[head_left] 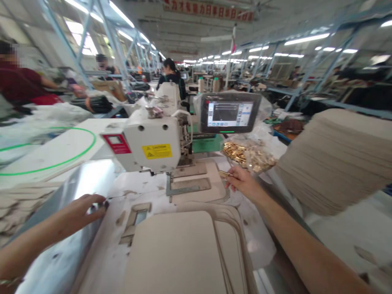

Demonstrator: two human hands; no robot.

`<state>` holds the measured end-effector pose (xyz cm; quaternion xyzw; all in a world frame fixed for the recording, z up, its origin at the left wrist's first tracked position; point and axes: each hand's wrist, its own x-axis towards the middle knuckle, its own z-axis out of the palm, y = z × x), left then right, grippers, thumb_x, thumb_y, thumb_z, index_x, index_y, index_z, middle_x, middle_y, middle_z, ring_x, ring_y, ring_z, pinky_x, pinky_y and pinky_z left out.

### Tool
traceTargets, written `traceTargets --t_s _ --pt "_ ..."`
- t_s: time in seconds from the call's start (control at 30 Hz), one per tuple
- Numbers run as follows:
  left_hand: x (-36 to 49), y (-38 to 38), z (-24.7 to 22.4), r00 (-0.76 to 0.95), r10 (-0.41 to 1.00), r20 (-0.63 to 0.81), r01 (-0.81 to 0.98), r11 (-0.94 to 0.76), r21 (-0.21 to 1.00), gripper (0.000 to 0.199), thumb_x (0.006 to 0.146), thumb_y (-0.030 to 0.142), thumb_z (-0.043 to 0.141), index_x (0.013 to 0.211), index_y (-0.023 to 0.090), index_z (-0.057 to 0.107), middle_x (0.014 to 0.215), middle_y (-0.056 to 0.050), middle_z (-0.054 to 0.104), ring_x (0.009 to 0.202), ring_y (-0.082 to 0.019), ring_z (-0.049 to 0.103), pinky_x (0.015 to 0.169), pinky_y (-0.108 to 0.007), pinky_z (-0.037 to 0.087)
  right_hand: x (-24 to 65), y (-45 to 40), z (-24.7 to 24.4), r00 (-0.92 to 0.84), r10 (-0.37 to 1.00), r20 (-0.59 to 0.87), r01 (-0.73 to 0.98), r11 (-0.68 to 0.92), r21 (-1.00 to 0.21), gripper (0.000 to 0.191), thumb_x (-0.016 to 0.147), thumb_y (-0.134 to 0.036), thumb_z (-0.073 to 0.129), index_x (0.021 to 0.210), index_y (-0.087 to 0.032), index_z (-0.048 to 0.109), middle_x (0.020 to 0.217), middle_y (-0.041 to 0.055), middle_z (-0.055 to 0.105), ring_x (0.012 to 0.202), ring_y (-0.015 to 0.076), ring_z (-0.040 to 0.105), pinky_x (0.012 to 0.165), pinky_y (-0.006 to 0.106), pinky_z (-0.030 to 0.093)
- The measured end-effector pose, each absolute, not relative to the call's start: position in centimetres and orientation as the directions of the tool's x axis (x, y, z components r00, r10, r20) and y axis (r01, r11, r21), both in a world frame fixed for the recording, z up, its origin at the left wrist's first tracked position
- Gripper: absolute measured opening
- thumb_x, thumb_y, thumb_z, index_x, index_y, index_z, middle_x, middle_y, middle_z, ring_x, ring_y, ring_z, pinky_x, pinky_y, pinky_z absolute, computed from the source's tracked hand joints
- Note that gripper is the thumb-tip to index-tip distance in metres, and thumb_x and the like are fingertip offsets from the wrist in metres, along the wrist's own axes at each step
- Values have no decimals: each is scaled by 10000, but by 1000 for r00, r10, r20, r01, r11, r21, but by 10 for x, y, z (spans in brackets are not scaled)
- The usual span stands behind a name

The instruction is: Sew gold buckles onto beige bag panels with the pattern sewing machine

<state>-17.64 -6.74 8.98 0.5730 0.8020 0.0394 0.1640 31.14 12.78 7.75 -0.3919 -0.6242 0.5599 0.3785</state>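
My right hand [240, 180] pinches a thin gold-coloured metal piece [225, 173] beside the right edge of a beige panel [218, 192]. That panel lies beneath the head of a white sewing machine [147, 141], under a metal clamp frame [183, 190]. Over the left side of the work surface is my left hand [87, 207], its thumb and fingers apart; dark spots show at the fingertips, and I cannot make out what they are. Closest to me lies a stack of beige panels with rounded corners [174, 249]. A small frame-shaped piece [136, 220] sits left of the stack.
A control screen [229, 113] stands behind the machine. Below it is a plastic bag of gold metal pieces [245, 155]. At the right rises a tall stack of beige panels [337, 159]. More beige pieces [21, 204] lie far left. Several people work farther back.
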Motion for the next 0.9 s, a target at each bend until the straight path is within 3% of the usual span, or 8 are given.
traceTargets --t_s 0.2,0.33,0.43,0.5,0.57,0.63,0.77,0.9 --pt "-162 -86 113 -273 919 -284 883 357 306 485 758 690 474 747 220 593 889 -17 681 834 -180 585 798 -247 460 322 135 77 -371 926 67 -26 61 -998 340 689 -486 762 796 -208 599 1102 111 714 786 189 680 680 327 526" --pt "-155 -84 112 -370 895 -249 886 421 195 311 761 541 469 691 238 473 676 1 627 688 -180 560 662 -261 435 313 120 90 -394 919 -33 -180 -112 -977 344 718 -511 723 803 -233 540 1002 92 728 1037 262 673 812 400 531" --pt "-127 -74 112 -405 896 -185 850 443 286 238 832 487 364 786 258 410 692 18 656 607 -177 578 618 -272 434 300 107 95 -455 870 -193 -256 -335 -907 352 677 -438 770 793 -221 517 839 41 715 789 198 697 637 303 524" --pt "-92 -63 113 -337 924 -178 850 380 366 274 870 527 314 906 281 430 792 34 701 555 -176 588 602 -289 449 291 99 95 -481 833 -272 -234 -421 -876 352 663 -404 778 765 -205 507 697 -8 649 556 110 589 442 188 372" --pt "-47 -48 115 -173 975 -137 910 212 355 307 874 559 337 935 278 443 780 -1 697 703 -218 667 675 -307 475 283 91 96 -519 792 -323 -182 -471 -863 309 667 -359 754 769 -193 515 637 -32 585 487 72 482 388 159 218" --pt "3 -33 118 -78 986 -147 938 122 323 276 919 448 304 1057 254 445 886 -63 720 815 -244 706 726 -330 496 277 84 97 -554 756 -350 -122 -489 -864 253 668 -289 709 825 -185 541 663 -23 583 521 78 478 408 161 216" --pt "82 -6 126 107 983 -148 977 -77 200 265 937 167 281 1082 171 502 1022 -169 700 920 -257 710 779 -353 521 270 72 95 -562 792 -240 -11 -296 -955 139 774 -257 592 892 -197 547 762 1 607 589 101 493 476 191 306" --pt "117 12 131 111 983 -146 987 -92 129 352 881 20 274 1100 132 526 975 -182 705 942 -276 711 753 -359 538 270 68 89 -556 829 61 192 199 -961 135 937 -258 422 984 -229 546 774 17 606 661 152 543 611 274 441"
